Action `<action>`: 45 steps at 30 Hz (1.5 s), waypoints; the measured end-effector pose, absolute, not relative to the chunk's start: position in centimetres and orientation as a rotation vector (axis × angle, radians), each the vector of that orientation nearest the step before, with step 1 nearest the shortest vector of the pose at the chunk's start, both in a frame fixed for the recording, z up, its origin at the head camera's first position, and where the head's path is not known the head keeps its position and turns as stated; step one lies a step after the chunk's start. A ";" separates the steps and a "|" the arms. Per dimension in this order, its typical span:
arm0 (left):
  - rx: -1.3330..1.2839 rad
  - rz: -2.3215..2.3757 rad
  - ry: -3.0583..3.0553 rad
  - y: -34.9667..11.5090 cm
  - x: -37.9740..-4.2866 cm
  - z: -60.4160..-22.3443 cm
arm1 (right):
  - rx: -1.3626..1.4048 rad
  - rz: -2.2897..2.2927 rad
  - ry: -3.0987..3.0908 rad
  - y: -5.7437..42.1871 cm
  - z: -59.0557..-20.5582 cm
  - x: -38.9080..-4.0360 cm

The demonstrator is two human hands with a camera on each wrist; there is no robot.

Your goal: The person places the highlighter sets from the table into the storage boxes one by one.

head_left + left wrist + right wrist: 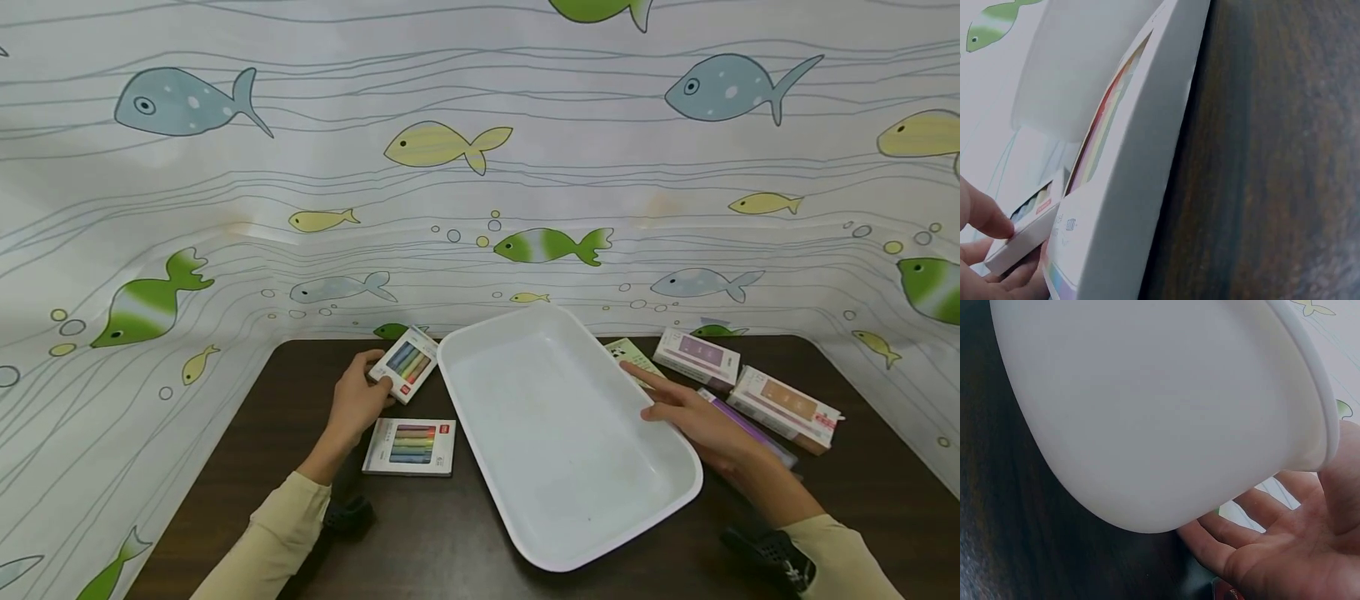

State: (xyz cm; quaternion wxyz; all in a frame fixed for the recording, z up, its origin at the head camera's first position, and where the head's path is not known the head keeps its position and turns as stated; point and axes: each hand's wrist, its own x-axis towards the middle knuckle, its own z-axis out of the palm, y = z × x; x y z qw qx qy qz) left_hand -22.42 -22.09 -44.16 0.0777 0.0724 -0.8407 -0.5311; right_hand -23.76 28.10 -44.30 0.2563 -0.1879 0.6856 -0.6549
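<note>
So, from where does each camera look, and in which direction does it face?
Head: above the table, facing forward and down at the tray and boxes; both hands and sleeves show.
Left wrist: low by the left hand, facing along two pen boxes toward the tray; fingertips show.
Right wrist: low by the right hand, facing the tray's outer wall; palm and fingers show.
Shared: the tray appears in all views.

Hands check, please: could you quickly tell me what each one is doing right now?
Left hand: grips the upper box of coloured pens.
Right hand: open, fingers straight against the white tray rim.
</note>
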 end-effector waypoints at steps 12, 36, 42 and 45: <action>0.232 -1.713 -2.454 -22.2 -22.2 -43.5 | -0.525 -1.783 1.835 28.0 -44.3 -23.7; 0.182 -1.760 -2.365 -23.2 -22.0 -41.5 | -0.553 -1.770 1.831 28.1 -44.6 -24.0; 0.146 -1.734 -2.370 -23.2 -22.1 -41.1 | -0.558 -1.778 1.829 28.4 -44.6 -24.0; 0.152 -1.733 -2.358 -23.1 -22.1 -41.0 | -0.568 -1.779 1.818 28.4 -44.5 -24.1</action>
